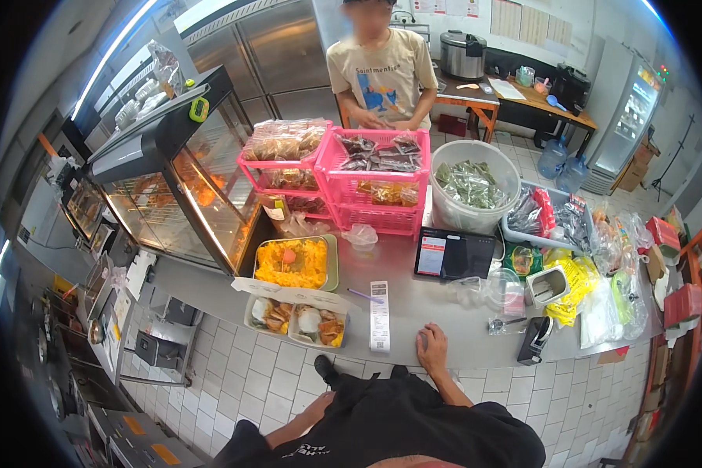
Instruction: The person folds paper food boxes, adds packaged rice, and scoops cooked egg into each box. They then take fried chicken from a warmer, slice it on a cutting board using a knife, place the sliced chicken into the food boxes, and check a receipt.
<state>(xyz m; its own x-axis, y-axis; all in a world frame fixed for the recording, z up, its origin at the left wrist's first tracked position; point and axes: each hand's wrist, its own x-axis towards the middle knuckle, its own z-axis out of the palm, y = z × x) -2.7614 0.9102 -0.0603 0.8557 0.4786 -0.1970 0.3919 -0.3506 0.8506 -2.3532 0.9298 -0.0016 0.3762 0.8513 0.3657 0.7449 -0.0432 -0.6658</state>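
Observation:
My right hand (431,347) rests on the front edge of the steel counter (464,347), holding nothing, its fingers loosely bent. Down by my black shirt is my left hand (317,405), below the counter edge; its fingers do not show clearly. A long printed receipt (379,331) lies on the counter to the left of my right hand, with a purple pen (365,296) touching its upper part. Further left stand two open paper food boxes (320,327) holding rice and fried pieces. Behind them sits a tray (335,264) of yellow shredded food with an orange-red round thing on top.
Pink baskets (376,171) of bagged food, a white bucket (476,152) of green packets and a tablet (454,253) line the back. A lit glass warmer (168,183) stands left. Rightward are a metal container (548,285), a black dispenser (534,341) and plastic bags. Another person (382,78) stands opposite.

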